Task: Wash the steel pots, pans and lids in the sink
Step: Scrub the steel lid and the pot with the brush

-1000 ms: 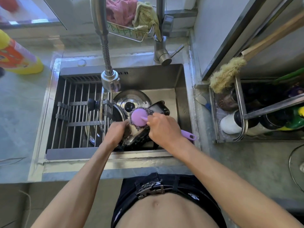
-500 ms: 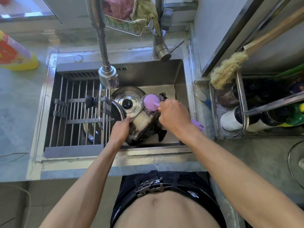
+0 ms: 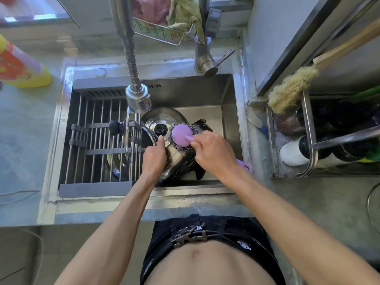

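A steel pot (image 3: 181, 161) with black handles lies tilted in the sink (image 3: 228, 112). My left hand (image 3: 155, 157) grips its near left side, thumb up along the rim. My right hand (image 3: 213, 153) grips the purple handle of a scrubber (image 3: 182, 134), whose steel-wool head presses on the pot's upper side. Behind the pot rests a steel lid (image 3: 164, 120) with a black knob. Another lid (image 3: 127, 134) stands on edge in the rack, and a pan lies beneath it, mostly hidden.
A slatted rack (image 3: 96, 138) covers the sink's left half. The pull-down faucet head (image 3: 137, 97) hangs just above the lids. A yellow bottle (image 3: 18, 66) stands at the far left. On the right is a caddy (image 3: 308, 140) of bottles with a bristle brush (image 3: 292, 89).
The scrubber head slid up from the pot's near side toward its far edge. My left hand shifted along the pot, and the pot turned slightly.
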Motion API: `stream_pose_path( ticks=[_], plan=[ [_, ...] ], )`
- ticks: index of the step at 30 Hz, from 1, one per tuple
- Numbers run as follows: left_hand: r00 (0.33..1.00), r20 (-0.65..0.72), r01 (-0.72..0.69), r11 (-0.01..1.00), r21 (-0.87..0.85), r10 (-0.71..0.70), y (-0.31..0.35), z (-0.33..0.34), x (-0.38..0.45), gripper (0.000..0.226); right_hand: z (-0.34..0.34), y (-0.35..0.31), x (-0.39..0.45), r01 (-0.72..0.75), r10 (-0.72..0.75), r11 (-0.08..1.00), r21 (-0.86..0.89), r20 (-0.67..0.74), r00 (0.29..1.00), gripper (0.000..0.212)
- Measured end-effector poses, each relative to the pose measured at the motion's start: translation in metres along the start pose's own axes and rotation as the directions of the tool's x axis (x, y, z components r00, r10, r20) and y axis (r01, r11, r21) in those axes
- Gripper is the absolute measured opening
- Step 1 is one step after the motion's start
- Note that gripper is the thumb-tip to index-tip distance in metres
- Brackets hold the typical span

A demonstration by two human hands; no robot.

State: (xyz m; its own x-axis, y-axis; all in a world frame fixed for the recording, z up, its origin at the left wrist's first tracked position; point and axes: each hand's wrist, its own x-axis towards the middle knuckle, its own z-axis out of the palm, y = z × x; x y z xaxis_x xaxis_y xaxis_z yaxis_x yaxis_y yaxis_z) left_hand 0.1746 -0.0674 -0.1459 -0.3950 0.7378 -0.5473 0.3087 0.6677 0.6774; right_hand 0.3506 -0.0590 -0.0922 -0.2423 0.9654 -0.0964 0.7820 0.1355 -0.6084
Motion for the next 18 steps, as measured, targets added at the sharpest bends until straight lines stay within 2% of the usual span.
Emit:
stream_pose_path(
  ticks=[2, 4, 6, 8, 11, 13, 15, 16, 18],
  plan=[
    [1.0, -0.002, 0.022, 0.998, -0.052, -0.022, 0.001, 0.003, -0.004, 0.056, -0.003, 0.007, 0.005, -0.021, 0.038, 0.974, 0.225, -0.069, 0.997, 0.021],
    [0.999, 0.005, 0.046, 0.996, -0.075, -0.045, -0.001, 0.008, -0.007, 0.053, -0.007, 0.006, 0.002, 0.019, 0.002, 0.953, 0.303, -0.069, 0.998, 0.01],
    [0.999, 0.013, 0.04, 0.995, -0.096, -0.039, -0.005, 0.013, -0.009, 0.053, -0.005, 0.007, -0.005, 0.124, -0.118, 0.956, 0.267, -0.039, 0.992, 0.026],
    [0.999, 0.012, 0.043, 0.995, -0.087, -0.042, -0.008, 0.014, -0.009, 0.054, -0.002, 0.015, -0.005, 0.116, -0.118, 0.982, 0.149, -0.002, 0.993, 0.037],
    [0.997, 0.021, 0.072, 0.994, -0.084, -0.071, -0.01, 0.012, -0.006, 0.054, 0.0, 0.029, 0.0, -0.038, 0.036, 0.999, -0.01, -0.129, 0.991, 0.035],
    [0.997, 0.037, 0.068, 0.994, -0.091, -0.065, -0.014, 0.009, -0.003, 0.048, 0.006, 0.019, -0.004, 0.058, -0.062, 0.997, -0.044, -0.108, 0.992, 0.031],
    [0.997, 0.055, 0.057, 0.993, -0.102, -0.052, -0.016, 0.007, -0.003, 0.037, 0.015, 0.004, -0.011, 0.223, -0.225, 0.972, -0.078, -0.005, 0.974, 0.029],
    [0.997, 0.057, 0.056, 0.992, -0.111, -0.05, -0.016, 0.007, -0.003, 0.034, 0.016, 0.001, -0.012, 0.248, -0.248, 0.966, -0.075, 0.016, 0.969, 0.028],
    [0.995, 0.063, 0.081, 0.987, -0.137, -0.073, -0.014, 0.005, -0.005, 0.033, 0.014, 0.006, 0.0, 0.14, -0.143, 0.988, -0.063, -0.043, 0.989, 0.028]
  ],
)
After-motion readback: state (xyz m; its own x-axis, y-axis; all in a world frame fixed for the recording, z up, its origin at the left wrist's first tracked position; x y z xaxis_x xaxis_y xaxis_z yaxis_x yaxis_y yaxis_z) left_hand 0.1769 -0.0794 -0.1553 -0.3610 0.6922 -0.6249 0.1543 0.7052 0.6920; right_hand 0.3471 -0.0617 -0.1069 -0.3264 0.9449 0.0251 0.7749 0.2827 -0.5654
